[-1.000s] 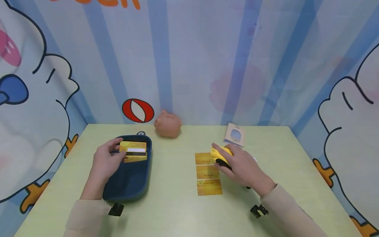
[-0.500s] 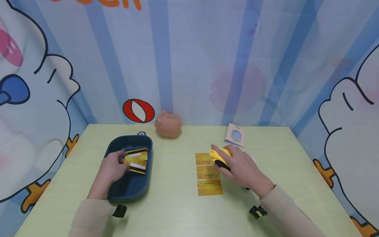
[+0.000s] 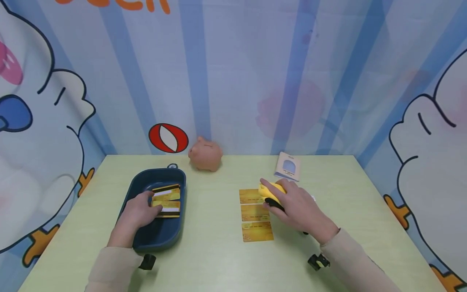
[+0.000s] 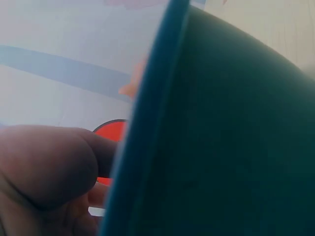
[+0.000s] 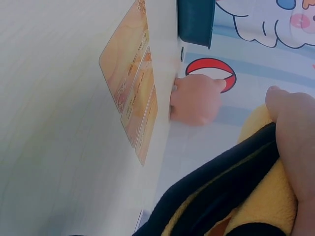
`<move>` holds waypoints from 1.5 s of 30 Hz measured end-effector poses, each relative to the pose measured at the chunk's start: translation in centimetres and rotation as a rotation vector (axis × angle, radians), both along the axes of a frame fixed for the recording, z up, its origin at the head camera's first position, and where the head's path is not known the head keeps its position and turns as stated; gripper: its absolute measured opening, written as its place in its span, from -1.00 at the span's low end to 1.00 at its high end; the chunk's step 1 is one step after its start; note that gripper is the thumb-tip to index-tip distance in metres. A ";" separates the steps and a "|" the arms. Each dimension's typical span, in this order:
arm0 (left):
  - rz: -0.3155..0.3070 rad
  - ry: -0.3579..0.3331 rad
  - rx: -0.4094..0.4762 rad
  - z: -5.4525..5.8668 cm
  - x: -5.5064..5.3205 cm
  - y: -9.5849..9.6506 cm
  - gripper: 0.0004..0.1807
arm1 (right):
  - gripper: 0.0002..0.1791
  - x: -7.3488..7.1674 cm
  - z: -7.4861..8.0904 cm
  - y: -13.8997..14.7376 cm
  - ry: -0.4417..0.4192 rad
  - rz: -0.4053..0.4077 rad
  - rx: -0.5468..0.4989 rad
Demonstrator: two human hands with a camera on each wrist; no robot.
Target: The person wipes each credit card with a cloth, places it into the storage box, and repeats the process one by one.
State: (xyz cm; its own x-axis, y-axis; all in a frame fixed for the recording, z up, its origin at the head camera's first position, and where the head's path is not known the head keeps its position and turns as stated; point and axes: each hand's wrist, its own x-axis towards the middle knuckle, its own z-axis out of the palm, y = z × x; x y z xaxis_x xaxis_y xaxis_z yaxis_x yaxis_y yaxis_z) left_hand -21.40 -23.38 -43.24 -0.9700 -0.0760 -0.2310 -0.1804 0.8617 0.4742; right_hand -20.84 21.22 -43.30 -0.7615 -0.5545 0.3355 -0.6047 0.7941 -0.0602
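Note:
Inside the dark blue tray (image 3: 157, 231), two gold cards lie one behind the other with their striped backs up, the far card (image 3: 167, 192) and the near card (image 3: 169, 209). My left hand (image 3: 138, 213) reaches in from the left, thumb tip over the near card's left end and index finger at the far card's edge. The tray wall (image 4: 147, 123) hides those fingertips in the left wrist view. My right hand (image 3: 295, 207) grips a soft yellow-and-black plush item (image 5: 224, 182), held above the table beside three gold cards (image 3: 257, 231) laid in a column.
A pink piggy bank (image 3: 205, 155) stands at the table's back edge, right of the tray. A small pale booklet (image 3: 288, 166) with a blue arch lies at the back right. Behind the table (image 3: 215, 227) hangs a blue-striped cartoon backdrop (image 3: 233, 73).
My left hand has lowered the card it held over the tray, and it now lies beside the other card there. The right hand keeps its grip on the plush item, almost still.

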 end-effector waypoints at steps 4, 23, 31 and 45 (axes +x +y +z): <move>0.005 -0.020 -0.013 0.2 -0.1 0.0 -0.28 | -0.18 0.0 0.0 0.0 0.003 -0.002 -0.003; -0.044 0.212 0.101 -0.2 0.9 0.7 -0.39 | -0.18 0.1 0.2 1.0 -0.013 -0.038 -0.022; -0.163 0.548 0.290 0.6 2.4 5.4 -0.65 | -0.19 0.0 -0.1 1.4 -0.008 -0.035 -0.022; -0.450 0.395 0.367 -0.3 3.1 14.3 -0.84 | -0.23 0.3 0.3 1.8 -0.018 -0.049 -0.048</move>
State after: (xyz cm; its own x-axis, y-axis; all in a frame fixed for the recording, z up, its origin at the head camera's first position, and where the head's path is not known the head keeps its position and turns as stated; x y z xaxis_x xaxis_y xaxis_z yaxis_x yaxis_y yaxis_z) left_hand -18.26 -9.12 -43.53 -0.9056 0.3678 0.2111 0.4016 0.5841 0.7054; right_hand -20.56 23.03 -42.98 -0.7938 -0.4998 0.3466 -0.5633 0.8190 -0.1093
